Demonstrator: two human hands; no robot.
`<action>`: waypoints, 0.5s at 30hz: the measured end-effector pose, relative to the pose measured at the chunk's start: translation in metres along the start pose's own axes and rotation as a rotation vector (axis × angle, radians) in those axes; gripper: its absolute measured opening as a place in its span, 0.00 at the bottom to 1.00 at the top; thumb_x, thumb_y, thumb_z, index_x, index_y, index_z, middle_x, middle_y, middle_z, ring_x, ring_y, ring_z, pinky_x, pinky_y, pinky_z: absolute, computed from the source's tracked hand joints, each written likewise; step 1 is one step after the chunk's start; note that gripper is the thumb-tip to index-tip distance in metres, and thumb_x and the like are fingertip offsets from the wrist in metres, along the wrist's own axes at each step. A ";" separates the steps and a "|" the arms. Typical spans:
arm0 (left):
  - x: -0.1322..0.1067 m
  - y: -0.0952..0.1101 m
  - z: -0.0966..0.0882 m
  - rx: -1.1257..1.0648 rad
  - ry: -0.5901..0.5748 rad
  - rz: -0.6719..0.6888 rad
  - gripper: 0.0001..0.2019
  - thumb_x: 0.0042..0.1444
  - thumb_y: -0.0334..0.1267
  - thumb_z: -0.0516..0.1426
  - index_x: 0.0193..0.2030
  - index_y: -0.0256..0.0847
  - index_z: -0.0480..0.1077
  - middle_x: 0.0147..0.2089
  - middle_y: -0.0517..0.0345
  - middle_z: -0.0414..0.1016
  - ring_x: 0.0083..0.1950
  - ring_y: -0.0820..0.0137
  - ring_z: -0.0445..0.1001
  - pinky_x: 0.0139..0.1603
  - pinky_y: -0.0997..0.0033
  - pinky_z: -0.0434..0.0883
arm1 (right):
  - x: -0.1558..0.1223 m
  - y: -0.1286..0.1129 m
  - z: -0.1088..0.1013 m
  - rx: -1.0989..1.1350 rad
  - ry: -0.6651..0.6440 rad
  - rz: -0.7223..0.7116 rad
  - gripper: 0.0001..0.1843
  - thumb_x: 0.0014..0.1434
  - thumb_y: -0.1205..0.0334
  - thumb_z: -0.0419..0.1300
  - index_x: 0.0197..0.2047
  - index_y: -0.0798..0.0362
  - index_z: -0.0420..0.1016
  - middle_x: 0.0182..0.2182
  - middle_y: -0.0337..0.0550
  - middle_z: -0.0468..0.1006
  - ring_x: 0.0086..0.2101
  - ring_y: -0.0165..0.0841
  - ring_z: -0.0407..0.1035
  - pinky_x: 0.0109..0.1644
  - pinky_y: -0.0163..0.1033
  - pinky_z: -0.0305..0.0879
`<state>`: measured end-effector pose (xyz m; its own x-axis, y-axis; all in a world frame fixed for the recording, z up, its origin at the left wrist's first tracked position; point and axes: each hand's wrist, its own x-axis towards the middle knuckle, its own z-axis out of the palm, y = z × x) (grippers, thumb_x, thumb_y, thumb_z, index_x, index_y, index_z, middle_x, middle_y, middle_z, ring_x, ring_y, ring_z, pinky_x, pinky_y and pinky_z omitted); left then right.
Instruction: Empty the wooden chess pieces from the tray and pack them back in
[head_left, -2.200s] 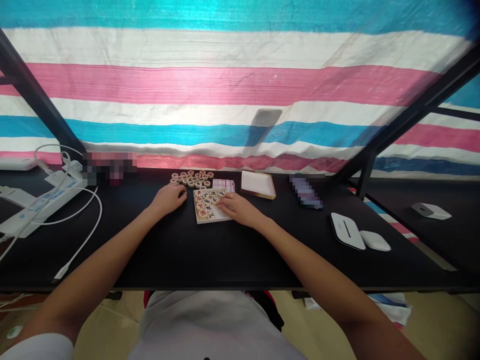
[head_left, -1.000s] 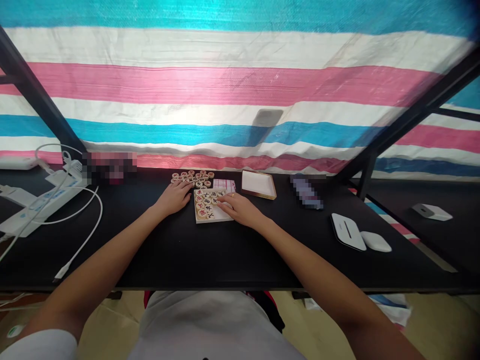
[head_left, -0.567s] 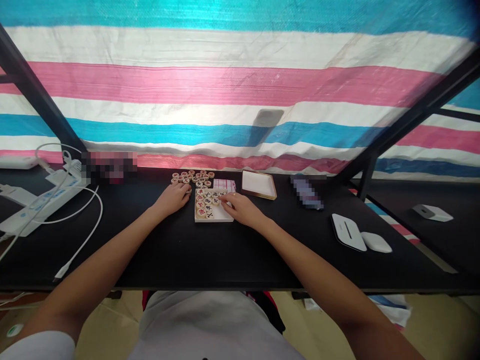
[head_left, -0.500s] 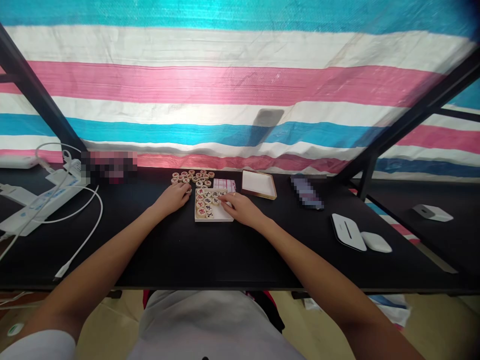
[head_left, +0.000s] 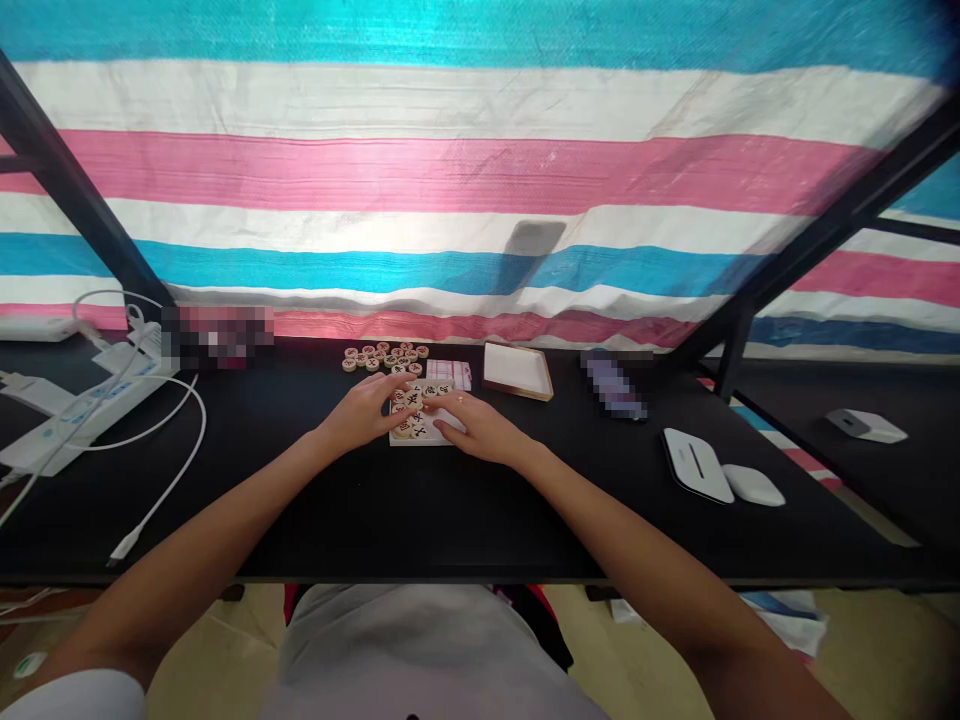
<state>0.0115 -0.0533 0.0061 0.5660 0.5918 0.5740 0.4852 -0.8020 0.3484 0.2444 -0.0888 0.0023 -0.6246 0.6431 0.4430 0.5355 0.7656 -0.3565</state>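
Observation:
Round Chinese chess pieces with red and black characters lie in rows inside a shallow white box (head_left: pixel 436 438). My left hand (head_left: pixel 364 412) reaches over the box's left side, fingers stretched past its back edge and thumb lower. Between that thumb and fingers shows a chess piece (head_left: pixel 415 399), apparently gripped, though the contact is partly hidden. My right hand (head_left: pixel 480 427) hovers at the box's right side, thumb and index finger apart, the index tip close to that same piece. More loose chess pieces (head_left: pixel 373 363) sit on the desk behind my left hand.
Behind the box lies a folded pink-and-white sheet (head_left: pixel 448 374), with the open box lid (head_left: pixel 517 368) beside it. A blurred phone-like object (head_left: pixel 613 384), a white flat device (head_left: pixel 697 464) and a white mouse-shaped case (head_left: pixel 753 484) are rightward. A power strip (head_left: pixel 90 410) with cables occupies the left.
My left hand has moved right from beside the loose pieces to over the box. My right hand has shifted slightly left and nearer me, its thumb now apart.

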 end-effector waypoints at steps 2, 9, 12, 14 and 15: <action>-0.001 0.004 0.002 0.020 0.014 0.055 0.19 0.59 0.43 0.57 0.56 0.41 0.65 0.41 0.56 0.75 0.38 0.70 0.72 0.45 0.68 0.71 | -0.001 -0.002 0.000 0.014 -0.015 -0.014 0.16 0.64 0.63 0.51 0.55 0.51 0.66 0.45 0.48 0.76 0.47 0.39 0.69 0.53 0.48 0.67; -0.001 0.008 0.005 0.031 0.036 0.175 0.20 0.59 0.43 0.58 0.57 0.41 0.63 0.42 0.54 0.76 0.42 0.68 0.74 0.47 0.67 0.72 | -0.002 -0.004 -0.002 0.000 -0.056 -0.080 0.21 0.65 0.63 0.50 0.61 0.50 0.61 0.51 0.49 0.73 0.51 0.39 0.67 0.56 0.49 0.65; 0.000 0.007 0.007 0.045 0.048 0.223 0.21 0.60 0.42 0.57 0.59 0.40 0.61 0.43 0.53 0.76 0.45 0.67 0.74 0.49 0.66 0.72 | -0.002 -0.004 -0.002 -0.014 -0.034 -0.117 0.22 0.65 0.65 0.48 0.62 0.50 0.61 0.52 0.50 0.72 0.53 0.39 0.66 0.58 0.50 0.63; 0.000 0.007 0.007 0.071 0.048 0.254 0.21 0.61 0.42 0.56 0.59 0.41 0.60 0.45 0.52 0.75 0.47 0.67 0.74 0.50 0.65 0.71 | -0.002 -0.003 -0.002 -0.027 -0.009 -0.143 0.22 0.65 0.65 0.48 0.61 0.51 0.62 0.52 0.51 0.72 0.53 0.39 0.65 0.57 0.49 0.63; 0.000 0.007 0.007 0.087 0.045 0.262 0.20 0.61 0.41 0.56 0.59 0.41 0.60 0.47 0.51 0.74 0.49 0.66 0.73 0.51 0.64 0.71 | -0.002 -0.003 -0.002 -0.038 0.005 -0.154 0.21 0.65 0.66 0.49 0.61 0.51 0.63 0.52 0.51 0.71 0.52 0.39 0.65 0.57 0.49 0.64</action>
<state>0.0193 -0.0583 0.0037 0.6506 0.3597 0.6688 0.3831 -0.9159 0.1199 0.2448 -0.0921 0.0038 -0.6985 0.5180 0.4938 0.4547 0.8540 -0.2527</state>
